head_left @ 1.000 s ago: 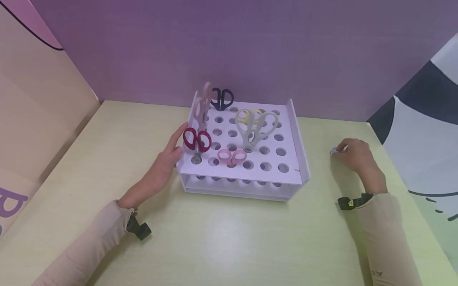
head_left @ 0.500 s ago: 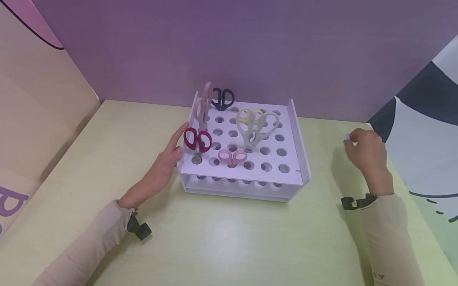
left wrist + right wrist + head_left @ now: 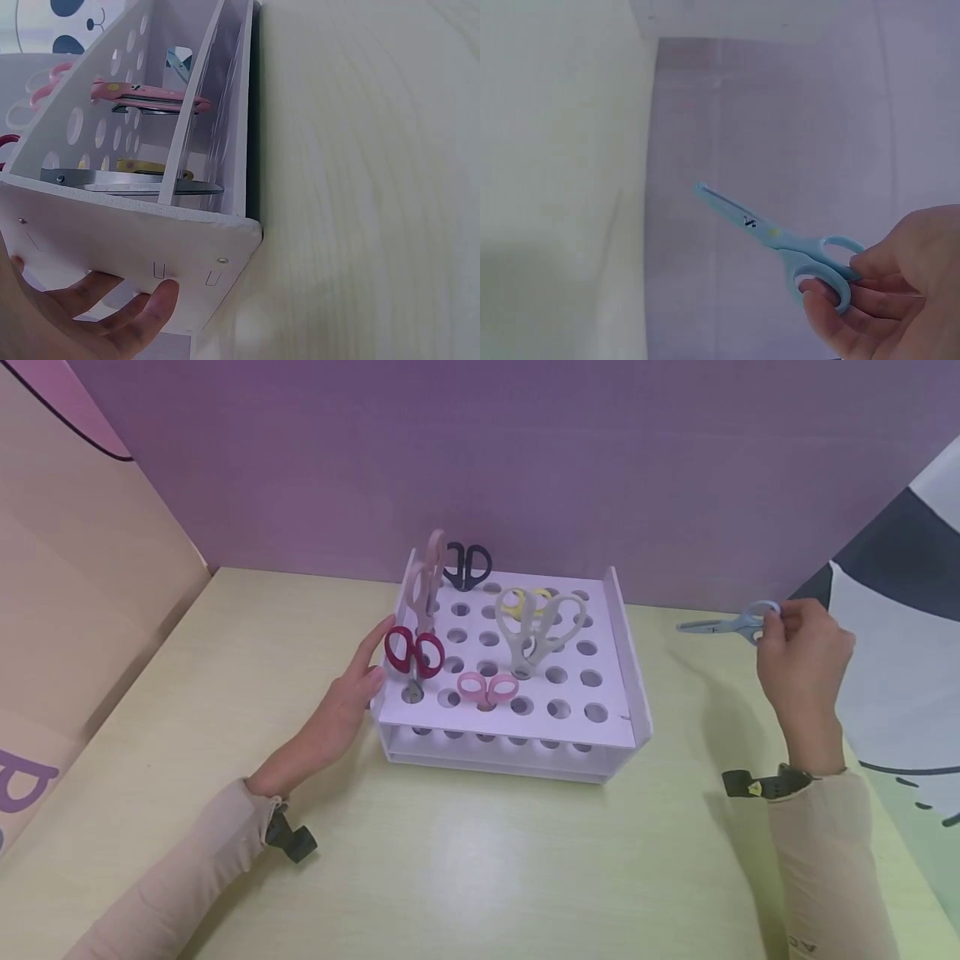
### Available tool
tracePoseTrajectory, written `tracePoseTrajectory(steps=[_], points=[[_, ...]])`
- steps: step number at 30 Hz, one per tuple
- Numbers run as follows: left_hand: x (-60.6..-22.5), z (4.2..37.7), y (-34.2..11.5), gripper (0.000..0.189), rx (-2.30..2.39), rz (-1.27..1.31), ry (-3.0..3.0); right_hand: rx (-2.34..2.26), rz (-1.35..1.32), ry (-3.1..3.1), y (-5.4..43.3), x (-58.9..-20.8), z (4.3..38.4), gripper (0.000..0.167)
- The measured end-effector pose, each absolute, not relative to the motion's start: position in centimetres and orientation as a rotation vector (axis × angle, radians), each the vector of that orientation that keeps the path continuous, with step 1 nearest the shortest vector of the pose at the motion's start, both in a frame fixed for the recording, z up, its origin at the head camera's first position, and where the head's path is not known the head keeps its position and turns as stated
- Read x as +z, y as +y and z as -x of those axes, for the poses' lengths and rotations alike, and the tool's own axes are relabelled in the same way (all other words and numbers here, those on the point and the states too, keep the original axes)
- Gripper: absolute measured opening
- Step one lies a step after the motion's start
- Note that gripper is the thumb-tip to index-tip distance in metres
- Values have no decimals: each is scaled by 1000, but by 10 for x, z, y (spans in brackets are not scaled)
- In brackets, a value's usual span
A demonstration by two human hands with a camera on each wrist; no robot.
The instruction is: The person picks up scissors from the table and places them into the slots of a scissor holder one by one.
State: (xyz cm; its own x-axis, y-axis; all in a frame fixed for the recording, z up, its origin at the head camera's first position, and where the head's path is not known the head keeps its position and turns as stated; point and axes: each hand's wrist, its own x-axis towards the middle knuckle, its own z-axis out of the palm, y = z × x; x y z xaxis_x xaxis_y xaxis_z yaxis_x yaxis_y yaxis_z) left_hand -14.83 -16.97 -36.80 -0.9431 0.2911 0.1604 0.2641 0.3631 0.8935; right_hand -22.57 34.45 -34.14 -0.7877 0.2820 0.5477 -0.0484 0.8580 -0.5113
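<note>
Light blue scissors (image 3: 772,238) are held by the handle loops in my right hand (image 3: 806,660), raised above the table to the right of the rack. Their closed blades point left, toward the rack. My left hand (image 3: 333,718) rests with its fingers against the left side wall of the white holed rack (image 3: 510,731); in the left wrist view the fingertips (image 3: 161,300) touch that wall. Standing in the rack's holes are dark red scissors (image 3: 413,656), pink scissors (image 3: 486,689), white scissors (image 3: 534,631), yellow scissors (image 3: 513,604), black scissors (image 3: 467,568) and dusty pink scissors (image 3: 426,581).
The rack stands on a pale wooden table (image 3: 480,860), close to a purple back wall (image 3: 525,468). Through the rack's open front, blades hang down past a lower shelf in the left wrist view. A patterned panel (image 3: 900,677) borders the table's right side.
My right hand has lifted from the table, moving right and up with the light blue scissors, whose blades now show. The left hand and the rack stay in place.
</note>
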Motion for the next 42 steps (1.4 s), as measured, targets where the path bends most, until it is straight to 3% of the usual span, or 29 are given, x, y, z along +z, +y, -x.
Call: tracePoseTrajectory(steps=[20, 42], points=[[-369, 149, -170, 59, 1677, -543, 2574, 770, 19, -2265, 313, -308, 205, 35], [-369, 149, -171, 58, 1679, -526, 2580, 891, -165, -1969, 263, -283, 182, 23]])
